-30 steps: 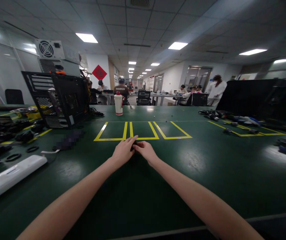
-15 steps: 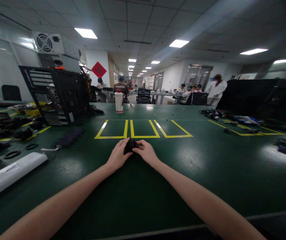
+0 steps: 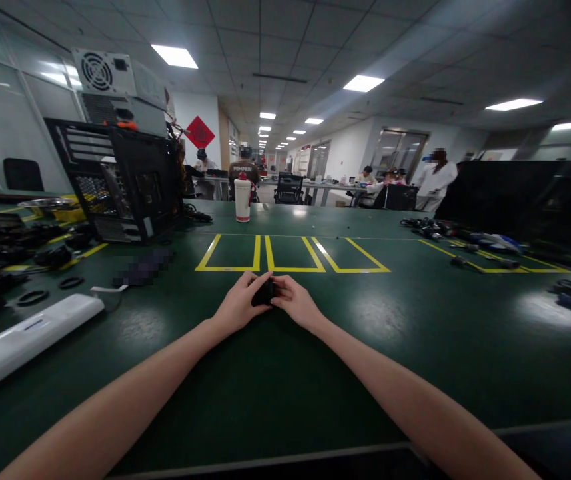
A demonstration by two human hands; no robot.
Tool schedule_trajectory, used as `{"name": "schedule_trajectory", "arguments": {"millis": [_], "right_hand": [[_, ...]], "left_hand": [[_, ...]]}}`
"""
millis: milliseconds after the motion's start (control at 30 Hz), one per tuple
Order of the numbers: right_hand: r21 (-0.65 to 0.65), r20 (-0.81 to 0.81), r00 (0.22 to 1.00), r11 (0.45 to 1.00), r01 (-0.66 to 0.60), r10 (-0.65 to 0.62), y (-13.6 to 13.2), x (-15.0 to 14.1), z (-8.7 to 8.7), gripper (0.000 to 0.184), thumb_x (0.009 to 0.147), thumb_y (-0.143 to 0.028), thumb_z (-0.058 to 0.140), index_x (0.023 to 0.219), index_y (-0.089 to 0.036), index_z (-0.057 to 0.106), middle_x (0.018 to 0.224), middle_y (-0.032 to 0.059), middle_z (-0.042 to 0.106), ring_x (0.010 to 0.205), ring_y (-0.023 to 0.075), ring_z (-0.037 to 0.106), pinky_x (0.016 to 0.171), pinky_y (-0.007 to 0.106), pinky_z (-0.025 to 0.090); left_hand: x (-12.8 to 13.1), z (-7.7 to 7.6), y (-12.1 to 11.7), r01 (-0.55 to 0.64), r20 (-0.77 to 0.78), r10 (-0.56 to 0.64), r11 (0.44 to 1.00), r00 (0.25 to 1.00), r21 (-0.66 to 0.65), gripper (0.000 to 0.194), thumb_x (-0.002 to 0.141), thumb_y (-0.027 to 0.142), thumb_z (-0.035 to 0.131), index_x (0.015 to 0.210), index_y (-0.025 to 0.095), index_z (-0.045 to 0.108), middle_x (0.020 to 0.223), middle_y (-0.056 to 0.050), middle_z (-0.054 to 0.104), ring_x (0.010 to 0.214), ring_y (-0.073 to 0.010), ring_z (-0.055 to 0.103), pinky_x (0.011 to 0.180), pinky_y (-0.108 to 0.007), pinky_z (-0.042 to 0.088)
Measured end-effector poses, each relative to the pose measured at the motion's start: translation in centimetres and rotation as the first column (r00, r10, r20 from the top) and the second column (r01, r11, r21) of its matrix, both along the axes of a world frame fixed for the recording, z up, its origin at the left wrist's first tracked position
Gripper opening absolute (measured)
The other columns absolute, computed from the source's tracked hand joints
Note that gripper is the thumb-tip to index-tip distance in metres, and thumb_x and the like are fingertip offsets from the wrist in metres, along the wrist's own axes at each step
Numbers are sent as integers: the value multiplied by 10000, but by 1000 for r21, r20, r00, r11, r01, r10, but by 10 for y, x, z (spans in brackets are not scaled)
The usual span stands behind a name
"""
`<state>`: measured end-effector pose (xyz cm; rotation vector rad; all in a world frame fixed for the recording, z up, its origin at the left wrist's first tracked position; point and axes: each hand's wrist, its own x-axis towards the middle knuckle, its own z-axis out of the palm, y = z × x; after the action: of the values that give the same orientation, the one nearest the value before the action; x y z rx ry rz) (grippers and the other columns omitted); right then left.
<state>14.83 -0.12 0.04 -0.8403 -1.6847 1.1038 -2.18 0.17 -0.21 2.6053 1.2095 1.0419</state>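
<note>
A small black object (image 3: 264, 293) is between my hands, just in front of the yellow tape outlines (image 3: 295, 270) on the green table (image 3: 275, 387). Its exact kind is too dark and too covered by fingers to make out. My left hand (image 3: 238, 303) is closed around its left side, thumb low and fingers over the top. From the right, my right hand (image 3: 296, 303) grips the same object with thumb and fingertips. Both forearms reach in from the lower corners.
Left stand an open black computer case (image 3: 130, 187) with a power supply (image 3: 102, 72) on top, dark parts and a white elongated device (image 3: 30, 340). A white bottle (image 3: 242, 200) stands at the back. Cables (image 3: 430, 229) lie right. People sit and stand beyond.
The view has shifted slightly. My left fingers now reach further over the top of the black object, and my right fingers have shifted on its right side.
</note>
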Motion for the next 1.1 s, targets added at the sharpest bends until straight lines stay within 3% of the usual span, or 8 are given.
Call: {"name": "schedule_trajectory", "arguments": {"millis": [100,300,433,600,800,967,1100], "right_hand": [[-40,-22,999,998,-51,50,-2,2,3,387,640,-98,576,1010,-186,504,1051,43,545,999,163,535,912,347,403],[-42,-1,999,999,33,-33,-8,5,8,204,728,-250,532,916,-170,537,964,43,580,939,153,546,887,361,406],[-62,-61,998,998,-7,3,-11,5,7,249,693,-234,580,923,-176,505,992,39,563,933,157,563,869,352,428],[-107,-29,999,994,14,-17,-17,5,11,301,664,-179,604,936,-167,475,1040,62,533,978,180,554,884,365,429],[-90,-12,1000,996,-6,5,-16,5,14,356,630,-121,616,956,-153,476,1057,70,521,1003,179,543,916,354,412],[-125,-5,999,991,-47,46,-13,6,11,361,639,-148,614,980,-149,495,1040,63,556,997,183,550,917,365,412],[-131,-29,997,989,-71,68,-12,7,7,358,638,-165,620,977,-162,506,1034,55,567,984,195,557,898,385,421]], "left_hand": [[1,1,-1,0,10,1,1000,1000,-3,703,694,260,613,1280,331,231,995,-27,415,893,-197,475,788,-375,449],[2,1,-8,32,53,-30,998,998,-51,673,697,263,609,1263,349,255,1049,-23,406,943,-196,471,808,-381,455],[1,5,-15,87,95,-79,994,992,-74,647,693,299,614,1250,339,287,1105,-32,392,1013,-208,443,874,-405,423],[0,6,-18,111,148,-91,985,985,-130,483,736,266,565,1181,339,391,1122,-36,391,1058,-212,428,882,-409,425],[3,1,-14,32,169,-15,995,985,-97,662,684,274,617,1255,314,284,1228,-49,346,1120,-229,398,912,-417,389],[2,7,-10,13,39,-11,998,999,-55,565,698,338,605,1212,252,386,1156,-57,470,1034,-221,448,869,-386,388],[-1,12,-11,-74,-67,76,997,995,30,573,677,421,611,1194,272,413,1091,-47,534,965,-266,428,805,-443,359]]}}
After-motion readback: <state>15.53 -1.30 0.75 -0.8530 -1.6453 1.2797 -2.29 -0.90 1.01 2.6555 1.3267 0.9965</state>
